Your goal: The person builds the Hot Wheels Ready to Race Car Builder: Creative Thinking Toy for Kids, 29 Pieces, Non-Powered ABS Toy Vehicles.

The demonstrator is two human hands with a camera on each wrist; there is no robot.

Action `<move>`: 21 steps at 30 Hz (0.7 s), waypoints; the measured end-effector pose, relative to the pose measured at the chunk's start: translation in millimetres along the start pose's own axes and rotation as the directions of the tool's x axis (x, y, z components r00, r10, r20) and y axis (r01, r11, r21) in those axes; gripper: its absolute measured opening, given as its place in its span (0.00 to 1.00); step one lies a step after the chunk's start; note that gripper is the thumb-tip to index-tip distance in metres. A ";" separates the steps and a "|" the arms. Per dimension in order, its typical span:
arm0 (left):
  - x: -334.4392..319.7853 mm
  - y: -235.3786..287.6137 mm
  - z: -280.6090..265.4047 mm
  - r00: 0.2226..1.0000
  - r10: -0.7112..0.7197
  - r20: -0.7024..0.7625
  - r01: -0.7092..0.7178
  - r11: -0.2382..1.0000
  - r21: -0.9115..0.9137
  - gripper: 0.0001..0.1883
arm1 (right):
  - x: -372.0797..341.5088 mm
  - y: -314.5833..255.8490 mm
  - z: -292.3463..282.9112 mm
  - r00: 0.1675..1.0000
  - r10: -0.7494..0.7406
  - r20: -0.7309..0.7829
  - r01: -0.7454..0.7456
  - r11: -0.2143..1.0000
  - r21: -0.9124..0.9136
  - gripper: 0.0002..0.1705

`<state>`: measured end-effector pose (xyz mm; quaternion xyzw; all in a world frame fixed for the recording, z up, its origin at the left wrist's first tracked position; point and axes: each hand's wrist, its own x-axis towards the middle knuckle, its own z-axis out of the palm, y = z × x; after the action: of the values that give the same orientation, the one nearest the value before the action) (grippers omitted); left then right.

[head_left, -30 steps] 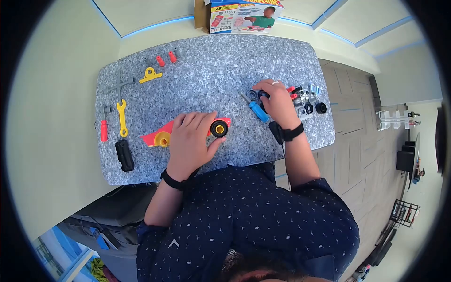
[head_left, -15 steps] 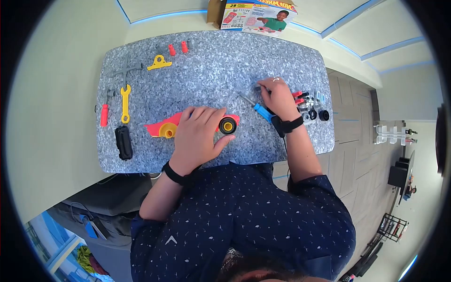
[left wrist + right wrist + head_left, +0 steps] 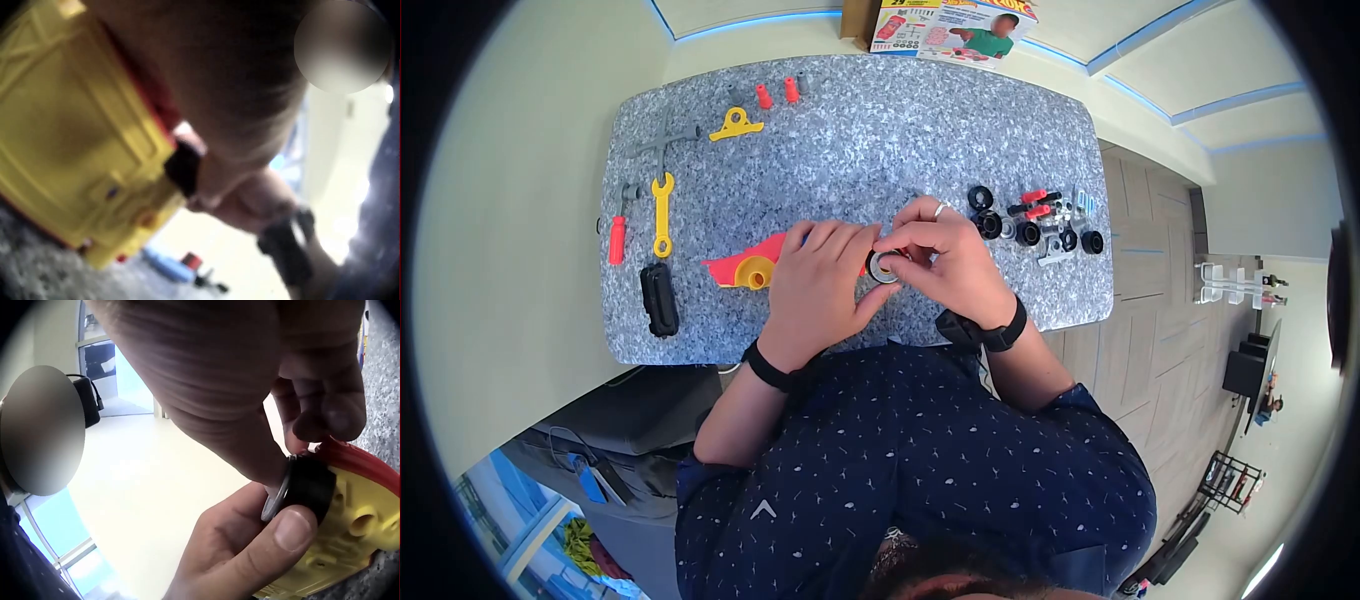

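On the near side of the table lies a red toy car [image 3: 728, 270] on its side, its yellow underside [image 3: 69, 125] facing the left wrist camera. My left hand [image 3: 818, 278] grips the car from above, and its thumb lies against the black tyre [image 3: 310, 486] at the car's right end. At that tyre, my right hand [image 3: 962, 265] pinches a grey wheel rim [image 3: 275, 501] between thumb and fingers, against the tyre's outer face. A blue screwdriver handle [image 3: 169, 265] shows beyond the car in the left wrist view; in the head view it is hidden.
Several loose black wheels [image 3: 987, 223] and small red and clear parts lie at the right. Along the left are a yellow wrench [image 3: 662, 215], a red-handled tool [image 3: 617, 240] and a black part [image 3: 660, 300]. A yellow bracket [image 3: 736, 124] and red pieces [image 3: 764, 96] sit farther back, near a box [image 3: 960, 30].
My right hand has moved from beside the loose parts left and nearer to the car's wheel, bringing the grey rim. My left hand has stayed on the car.
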<state>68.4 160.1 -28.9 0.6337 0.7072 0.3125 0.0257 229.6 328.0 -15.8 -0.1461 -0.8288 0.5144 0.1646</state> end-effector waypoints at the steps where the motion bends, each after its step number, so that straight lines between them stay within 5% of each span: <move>1: 0.3 -0.1 0.3 1.000 -0.001 0.002 0.001 1.000 -0.001 0.33 | -0.4 0.0 1.3 1.000 0.009 -0.008 -0.009 1.000 -0.002 0.16; 5: -0.7 0.2 0.8 1.000 -0.010 0.004 0.010 1.000 -0.001 0.33 | -3.3 -1.5 -2.8 0.998 -0.035 0.059 0.035 0.999 0.015 0.18; 14: 0.7 2.2 2.4 1.000 -0.001 0.001 0.001 1.000 0.000 0.33 | -18.2 20.8 7.4 0.981 -0.183 -0.066 0.184 0.983 0.007 0.24; 18: 0.7 2.9 -0.2 1.000 0.010 0.012 -0.010 1.000 0.013 0.35 | -38.9 20.3 -12.2 0.986 -0.039 -0.164 0.032 0.998 -0.046 0.23; 21: 1.0 2.9 -1.1 0.999 -0.001 0.034 0.001 1.000 -0.005 0.35 | -56.8 40.2 -36.0 0.948 -0.077 -0.310 -0.019 0.955 -0.296 0.20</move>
<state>70.3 160.5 -26.3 0.6384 0.7063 0.3034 0.0397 299.0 350.8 -43.9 -0.2378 -0.8609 0.3522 0.2797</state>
